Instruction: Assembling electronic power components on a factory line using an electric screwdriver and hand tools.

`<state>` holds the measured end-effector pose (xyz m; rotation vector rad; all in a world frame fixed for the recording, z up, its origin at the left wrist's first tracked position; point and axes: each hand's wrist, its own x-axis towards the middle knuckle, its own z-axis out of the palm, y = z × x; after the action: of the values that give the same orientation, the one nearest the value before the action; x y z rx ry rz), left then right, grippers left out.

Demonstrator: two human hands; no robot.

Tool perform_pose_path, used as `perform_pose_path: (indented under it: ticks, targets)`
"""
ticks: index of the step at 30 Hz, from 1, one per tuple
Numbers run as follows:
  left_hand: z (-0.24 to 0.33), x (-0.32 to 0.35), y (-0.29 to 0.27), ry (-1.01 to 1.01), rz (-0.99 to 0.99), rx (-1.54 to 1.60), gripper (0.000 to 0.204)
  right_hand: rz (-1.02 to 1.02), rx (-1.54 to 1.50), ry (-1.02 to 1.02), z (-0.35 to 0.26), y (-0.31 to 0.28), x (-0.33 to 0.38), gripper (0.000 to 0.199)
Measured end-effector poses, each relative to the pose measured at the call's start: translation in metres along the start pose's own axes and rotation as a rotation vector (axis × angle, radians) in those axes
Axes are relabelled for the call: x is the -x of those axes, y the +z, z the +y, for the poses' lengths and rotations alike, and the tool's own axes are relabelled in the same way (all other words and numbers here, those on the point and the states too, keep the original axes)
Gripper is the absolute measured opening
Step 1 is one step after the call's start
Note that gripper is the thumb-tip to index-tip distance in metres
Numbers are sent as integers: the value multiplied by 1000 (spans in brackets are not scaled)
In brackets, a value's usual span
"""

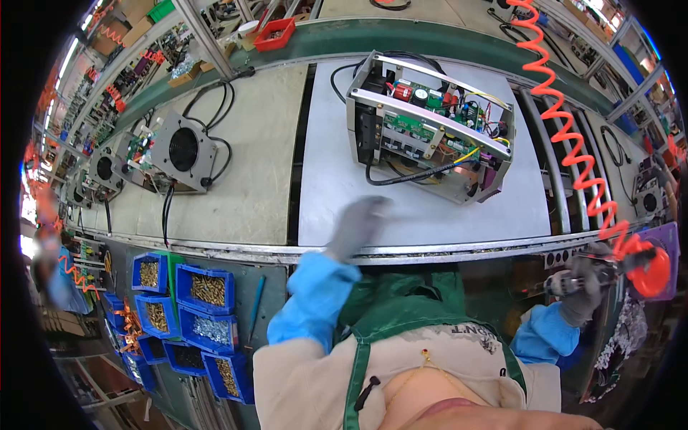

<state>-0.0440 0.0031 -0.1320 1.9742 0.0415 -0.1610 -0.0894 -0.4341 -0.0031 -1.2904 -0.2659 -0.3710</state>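
My left hand, in a grey glove and blue sleeve, is over the near part of the pale board. Motion smears its fingers, so whether it holds anything cannot be told. Beyond it an open-framed electronic unit stands on the board, its green circuit boards, capacitors and wires exposed and a black cable looping out in front. At the right, beyond the bench edge, my gloved right hand is closed around a grey air screwdriver, which points left. An orange coiled hose hangs down beside it.
Blue bins of screws and small parts stand at the lower left, with a teal screwdriver beside them. More units with fans sit on the left board. Metal rollers lie right of my board. A red tray is at the back.
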Motion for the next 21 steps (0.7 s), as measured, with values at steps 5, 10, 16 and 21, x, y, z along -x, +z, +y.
perform_pose_path:
  ticks: [5, 10, 16, 21]
  targets:
    - [-69, 32, -69, -480, 453, -859, 46, 35, 14, 136, 52, 44, -5, 55]
    - [-78, 35, -81, -405, 431, -398, 44, -201, -74, 106, 59, 42, -19, 59]
    - [-52, 20, -61, -369, 318, -150, 51, -229, -98, 67, 54, 35, -18, 57]
    - [-9, -30, -43, -303, 30, -145, 41, -79, -5, 48, 48, 30, -9, 51]
